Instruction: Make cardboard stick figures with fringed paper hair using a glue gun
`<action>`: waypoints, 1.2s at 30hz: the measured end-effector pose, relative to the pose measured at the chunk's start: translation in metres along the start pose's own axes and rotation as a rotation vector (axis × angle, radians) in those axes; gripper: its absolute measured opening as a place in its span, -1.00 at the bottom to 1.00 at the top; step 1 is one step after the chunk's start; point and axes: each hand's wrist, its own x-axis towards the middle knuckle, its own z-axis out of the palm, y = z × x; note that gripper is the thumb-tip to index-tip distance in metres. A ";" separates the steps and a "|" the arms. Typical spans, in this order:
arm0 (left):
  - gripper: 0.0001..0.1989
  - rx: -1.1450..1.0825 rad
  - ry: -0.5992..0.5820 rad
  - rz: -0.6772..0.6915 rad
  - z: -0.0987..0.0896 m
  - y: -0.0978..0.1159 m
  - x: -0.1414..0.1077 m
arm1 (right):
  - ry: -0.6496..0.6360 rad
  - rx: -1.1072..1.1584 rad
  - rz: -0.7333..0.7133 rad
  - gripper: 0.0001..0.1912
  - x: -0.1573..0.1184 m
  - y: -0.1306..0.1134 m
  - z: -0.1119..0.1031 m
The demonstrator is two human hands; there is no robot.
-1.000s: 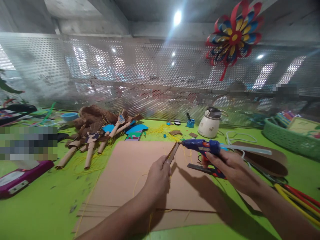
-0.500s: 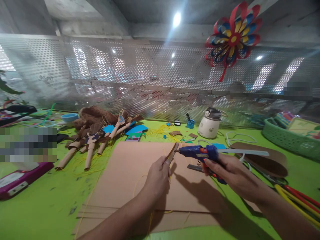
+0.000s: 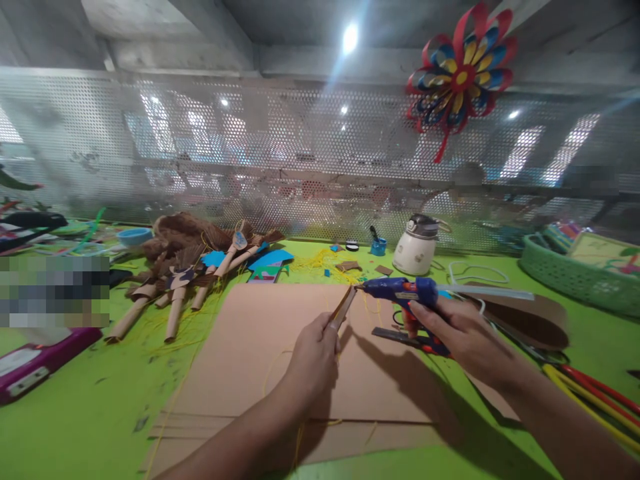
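My right hand [image 3: 453, 327] is wrapped round the grip of a blue hot glue gun [image 3: 400, 291], with a long clear glue stick [image 3: 493, 292] coming out of its rear. The nozzle meets the upper end of a narrow brown paper strip [image 3: 344, 307]. Pinched round the lower part of that strip is my left hand [image 3: 316, 350]; its fingertips are partly hidden. Beneath both hands lies a stack of brown paper sheets [image 3: 250, 347] with thin yellow strands across it. A dark flat blade-like piece [image 3: 393, 336] shows below the glue gun.
Rolled-paper figures [image 3: 175, 293] lie at the left, beyond a purple power strip [image 3: 55, 360]. A cream flask [image 3: 415, 247] and a small blue pot [image 3: 378, 246] stand at the back. On the right are a green basket [image 3: 575, 280], a curled brown sheet [image 3: 535, 317] and red-and-yellow handles [image 3: 585, 393].
The glue gun's nozzle has risen slightly, to the tip of the paper strip. My left hand keeps its hold, and the whole view has shifted a little.
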 end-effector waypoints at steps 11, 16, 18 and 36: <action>-0.84 0.004 0.003 0.015 -0.001 -0.007 0.007 | -0.138 0.025 -0.014 -0.60 -0.005 -0.007 0.003; -0.80 0.038 -0.005 0.035 -0.003 -0.008 0.007 | -0.194 0.028 -0.017 -0.59 -0.007 -0.012 0.003; -0.81 0.028 -0.007 0.020 -0.003 -0.007 0.006 | -0.150 0.033 -0.013 -0.58 -0.006 -0.010 0.003; -0.81 0.049 -0.008 0.026 -0.003 -0.006 0.007 | -0.140 0.033 -0.024 -0.61 -0.008 -0.016 0.007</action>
